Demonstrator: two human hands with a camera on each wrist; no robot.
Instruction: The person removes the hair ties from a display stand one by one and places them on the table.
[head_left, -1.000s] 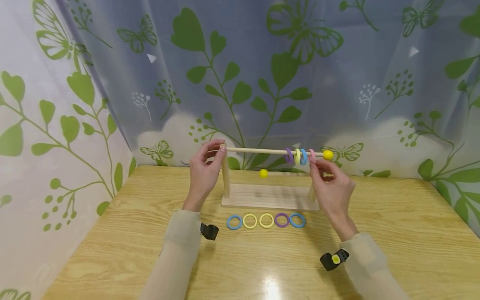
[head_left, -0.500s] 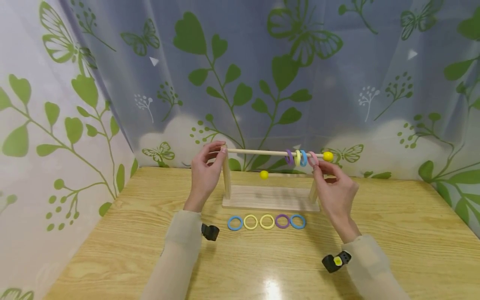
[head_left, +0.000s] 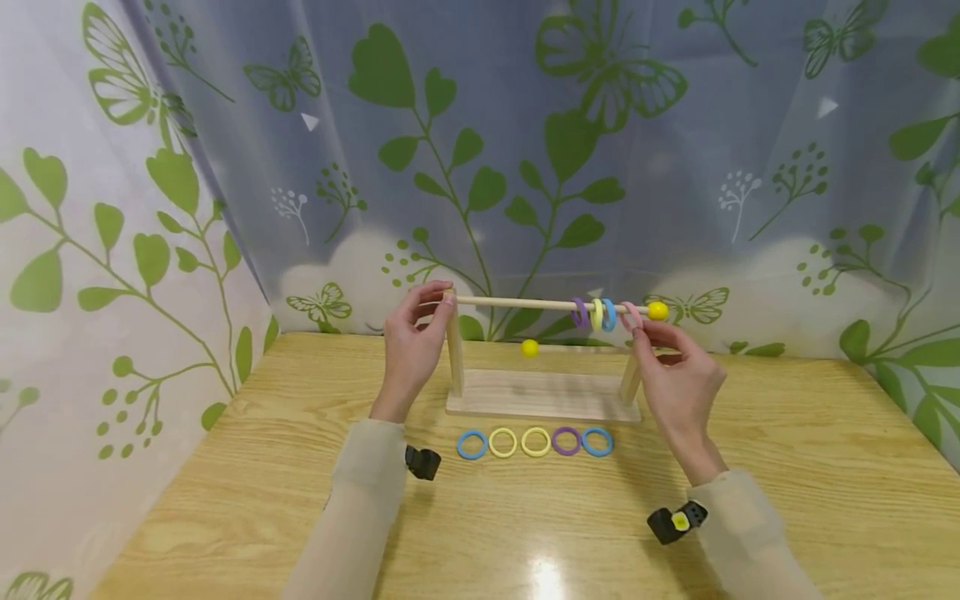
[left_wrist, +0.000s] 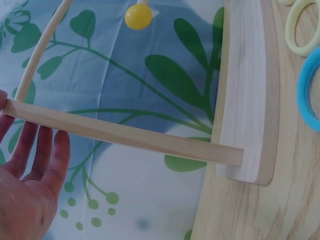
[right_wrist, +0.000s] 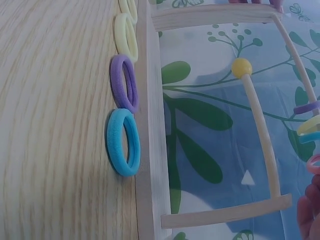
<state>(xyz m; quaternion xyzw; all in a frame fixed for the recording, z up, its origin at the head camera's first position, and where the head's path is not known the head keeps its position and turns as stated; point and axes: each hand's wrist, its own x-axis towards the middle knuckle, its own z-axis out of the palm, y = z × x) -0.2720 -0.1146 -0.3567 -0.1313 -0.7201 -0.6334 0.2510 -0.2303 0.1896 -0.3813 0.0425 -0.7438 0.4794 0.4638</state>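
Observation:
My left hand [head_left: 415, 342] grips the top of the left post [head_left: 456, 358] of a wooden stand, thumb in front. The upper rod [head_left: 517, 303] runs right from there and ends in a yellow ball [head_left: 657, 311]. Purple, pale yellow and blue hair ties [head_left: 610, 315] hang on this rod. Nearer the ball, a pink hair tie [head_left: 636, 312] is around the rod, and my right hand [head_left: 682, 375] pinches its lower edge. In the right wrist view, only the fingertips [right_wrist: 312, 200] show at the edge, below the pink tie.
A lower rod with its own yellow ball [right_wrist: 242, 67] juts from the right post. Before the stand's base [head_left: 540, 393], several hair ties lie in a row on the wooden table [head_left: 262, 467], including a purple one [right_wrist: 118, 82] and a blue one [right_wrist: 116, 145]. A patterned curtain hangs behind.
My right hand has shifted slightly right, drawing the pink hair tie a little closer to the end ball. My left hand stays on the post.

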